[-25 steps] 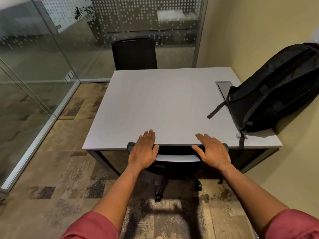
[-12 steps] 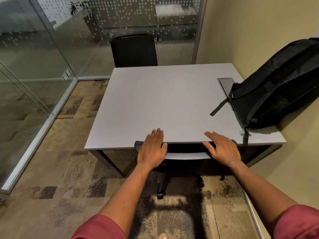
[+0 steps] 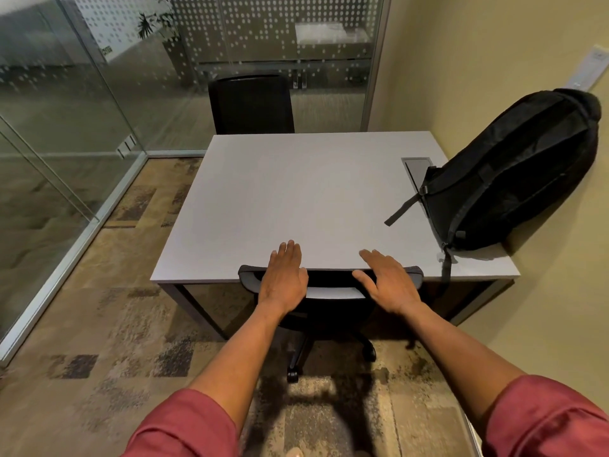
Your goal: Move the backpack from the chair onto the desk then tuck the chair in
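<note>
A black backpack [image 3: 514, 173] stands on the right side of the grey desk [image 3: 296, 199], leaning against the yellow wall, one strap lying on the desktop. The black office chair [image 3: 333, 291] is under the desk's near edge, its backrest top against that edge; its seat is hidden and its wheeled base shows below. My left hand [image 3: 285, 278] lies flat on the left part of the backrest top, fingers apart. On the right part of that backrest my right hand [image 3: 389, 282] lies flat with spread fingers. Neither hand holds anything.
A second black chair [image 3: 252, 105] stands at the desk's far side. Glass partitions [image 3: 66, 127] close the room at the left and back. A grey cable hatch [image 3: 417, 166] sits in the desktop beside the backpack. Patterned carpet [image 3: 115, 324] covers the floor.
The view has shifted slightly. Both hands stay flat on the chair's backrest, and the chair stays under the desk edge. The backpack has not moved.
</note>
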A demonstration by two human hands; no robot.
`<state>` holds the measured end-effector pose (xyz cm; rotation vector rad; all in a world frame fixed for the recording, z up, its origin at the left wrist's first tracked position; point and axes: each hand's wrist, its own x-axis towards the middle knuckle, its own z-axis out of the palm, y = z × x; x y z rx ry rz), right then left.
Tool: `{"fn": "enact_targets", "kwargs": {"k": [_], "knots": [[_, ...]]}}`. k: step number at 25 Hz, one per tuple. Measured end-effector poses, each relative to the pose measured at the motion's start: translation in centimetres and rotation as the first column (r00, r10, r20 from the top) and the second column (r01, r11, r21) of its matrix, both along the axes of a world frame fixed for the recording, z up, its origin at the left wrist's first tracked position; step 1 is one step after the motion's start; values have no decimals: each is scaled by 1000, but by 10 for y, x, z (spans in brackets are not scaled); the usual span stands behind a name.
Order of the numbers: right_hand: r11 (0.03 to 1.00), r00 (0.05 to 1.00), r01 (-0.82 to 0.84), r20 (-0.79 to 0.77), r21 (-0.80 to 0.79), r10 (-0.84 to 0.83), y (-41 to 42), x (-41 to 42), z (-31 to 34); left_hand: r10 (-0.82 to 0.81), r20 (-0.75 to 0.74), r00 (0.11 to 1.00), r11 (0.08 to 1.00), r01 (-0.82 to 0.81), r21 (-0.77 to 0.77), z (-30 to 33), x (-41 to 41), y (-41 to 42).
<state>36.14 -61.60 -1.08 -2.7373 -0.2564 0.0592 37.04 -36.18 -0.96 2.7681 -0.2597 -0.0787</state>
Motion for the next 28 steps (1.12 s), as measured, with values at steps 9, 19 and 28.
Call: {"fn": "enact_targets", "kwargs": {"k": [9, 19, 28], "knots": [[995, 989, 90, 123, -47, -84, 8, 2, -10, 19, 4, 1000, 999, -19, 40, -7, 0, -18], [996, 990, 70, 128, -61, -61, 6, 4, -12, 32, 16, 999, 999, -33, 42, -11, 2, -21], [1000, 992, 31, 123, 1, -31, 7, 10, 21, 31, 107, 994, 1000, -31, -1, 38, 8, -26]]}}
